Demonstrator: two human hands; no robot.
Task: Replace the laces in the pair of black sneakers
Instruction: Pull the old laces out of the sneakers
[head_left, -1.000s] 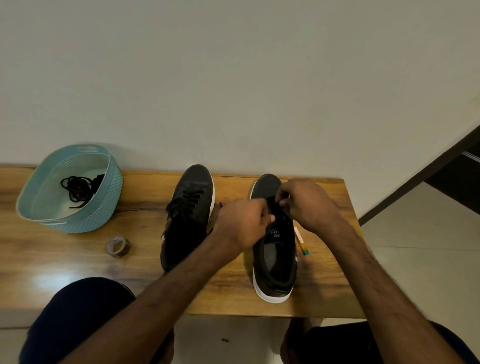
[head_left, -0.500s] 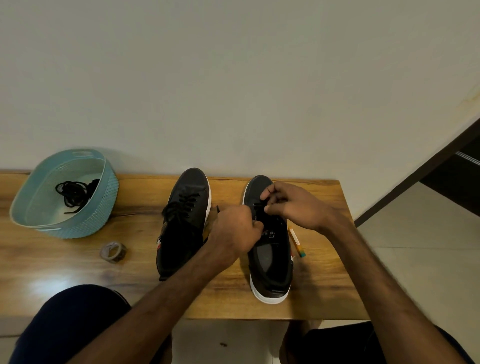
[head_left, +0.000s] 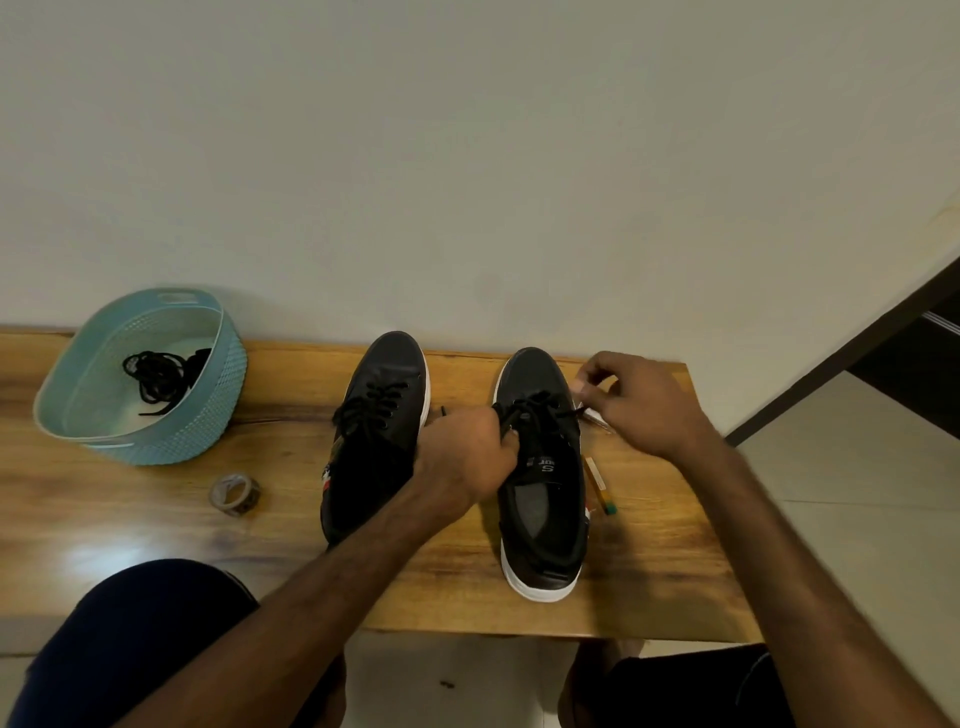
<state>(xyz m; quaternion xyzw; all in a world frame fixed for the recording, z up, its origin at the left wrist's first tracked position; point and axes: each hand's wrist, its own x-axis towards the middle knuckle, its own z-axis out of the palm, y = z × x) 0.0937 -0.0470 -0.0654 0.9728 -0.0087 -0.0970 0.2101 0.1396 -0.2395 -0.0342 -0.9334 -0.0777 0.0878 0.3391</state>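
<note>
Two black sneakers with white soles stand side by side on a wooden bench (head_left: 156, 525), toes toward the wall. The left sneaker (head_left: 382, 415) is fully laced. The right sneaker (head_left: 543, 499) has a black lace (head_left: 540, 410) crossed through its upper eyelets. My left hand (head_left: 467, 457) is closed on the lace at the sneaker's left side. My right hand (head_left: 644, 400) is to the right of the sneaker and pinches the other lace end, pulled out sideways. A spare black lace (head_left: 156, 371) lies bundled in a teal basket (head_left: 171, 436).
The teal basket stands at the bench's back left against the wall. A roll of tape (head_left: 235, 494) lies in front of it. A small stick-like marker (head_left: 600, 486) rests beside the right sneaker. My knees are under the bench's near edge; tiled floor lies to the right.
My right hand has moved from above the sneaker's tongue out to its right side, drawing the lace end with it. My left hand stays at the sneaker's left side.
</note>
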